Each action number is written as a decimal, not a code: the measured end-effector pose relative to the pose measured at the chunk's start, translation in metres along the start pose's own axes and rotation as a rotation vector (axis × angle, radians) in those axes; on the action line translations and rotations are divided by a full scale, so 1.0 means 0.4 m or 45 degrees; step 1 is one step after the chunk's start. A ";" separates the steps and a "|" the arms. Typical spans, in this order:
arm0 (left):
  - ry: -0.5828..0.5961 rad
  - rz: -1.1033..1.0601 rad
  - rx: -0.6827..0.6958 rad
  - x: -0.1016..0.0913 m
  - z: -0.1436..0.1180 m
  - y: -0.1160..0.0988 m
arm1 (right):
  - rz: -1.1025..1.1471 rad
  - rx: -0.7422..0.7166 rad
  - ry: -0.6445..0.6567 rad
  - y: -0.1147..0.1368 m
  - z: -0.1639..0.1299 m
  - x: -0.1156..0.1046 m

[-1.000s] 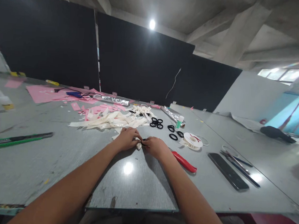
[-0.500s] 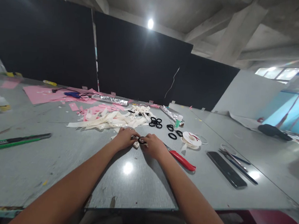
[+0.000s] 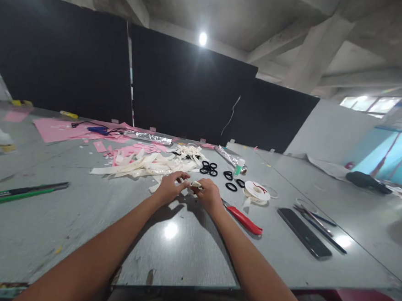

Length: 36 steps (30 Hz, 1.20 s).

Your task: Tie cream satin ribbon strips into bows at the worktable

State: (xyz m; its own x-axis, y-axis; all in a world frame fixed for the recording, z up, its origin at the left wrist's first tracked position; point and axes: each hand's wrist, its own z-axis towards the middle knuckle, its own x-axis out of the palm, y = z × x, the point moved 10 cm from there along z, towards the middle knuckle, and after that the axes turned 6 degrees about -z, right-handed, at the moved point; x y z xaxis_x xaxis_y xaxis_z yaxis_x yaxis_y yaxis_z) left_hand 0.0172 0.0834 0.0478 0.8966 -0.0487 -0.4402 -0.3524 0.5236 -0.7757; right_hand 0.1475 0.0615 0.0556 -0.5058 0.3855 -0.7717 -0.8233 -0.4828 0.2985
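My right hand [image 3: 209,194] pinches a small cream ribbon piece [image 3: 196,184] between thumb and fingers, raised a little off the table. To its left, my left hand [image 3: 171,187] has fingers and thumb apart, the thumb tip close to the ribbon piece; I cannot tell whether it touches. Beyond both hands lies a loose pile of cream ribbon strips [image 3: 141,164]. Several black hair ties [image 3: 231,187] rest on the table to the right. A red-handled tool [image 3: 244,220] lies beside my right wrist, its metal end partly hidden.
On the right are a white ribbon spool [image 3: 253,191], a glue stick [image 3: 239,168], a black phone [image 3: 303,233] and tweezers [image 3: 316,219]. A green-and-black cutter [image 3: 22,192] and a glue bottle [image 3: 4,139] lie left. Pink sheets [image 3: 58,129] and foil rolls [image 3: 148,138] line the back.
The black hair tie seen between my fingers no longer shows there. The cream piece has come up off the table into my right hand, and my left fingers have spread.
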 end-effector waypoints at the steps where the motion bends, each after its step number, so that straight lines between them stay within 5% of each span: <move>1: 0.006 -0.017 0.016 0.002 0.000 -0.003 | 0.093 0.067 -0.036 -0.017 0.000 -0.004; 10: 0.165 -0.247 -0.082 0.051 0.002 0.010 | 0.852 0.295 0.011 -0.051 0.000 0.025; 17: 0.115 -0.219 -0.118 0.033 0.002 0.008 | 0.816 0.500 0.014 -0.092 -0.017 0.055; 27: 0.119 0.027 -0.054 0.037 -0.001 0.000 | 0.833 0.463 0.030 -0.074 -0.016 0.047; 30: 0.047 -0.011 -0.053 0.028 -0.005 -0.005 | 0.783 0.456 -0.010 -0.073 -0.014 0.030; 36: 0.140 -0.095 -0.072 0.048 -0.012 -0.005 | 0.751 0.430 -0.027 -0.062 -0.012 0.009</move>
State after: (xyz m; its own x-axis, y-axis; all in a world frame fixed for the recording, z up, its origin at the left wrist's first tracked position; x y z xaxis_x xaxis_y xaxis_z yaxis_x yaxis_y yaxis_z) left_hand 0.0339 0.0774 0.0388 0.8871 -0.1799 -0.4250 -0.3035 0.4665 -0.8308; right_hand 0.1674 0.0711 0.0426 -0.8968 0.1500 -0.4162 -0.4420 -0.3462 0.8275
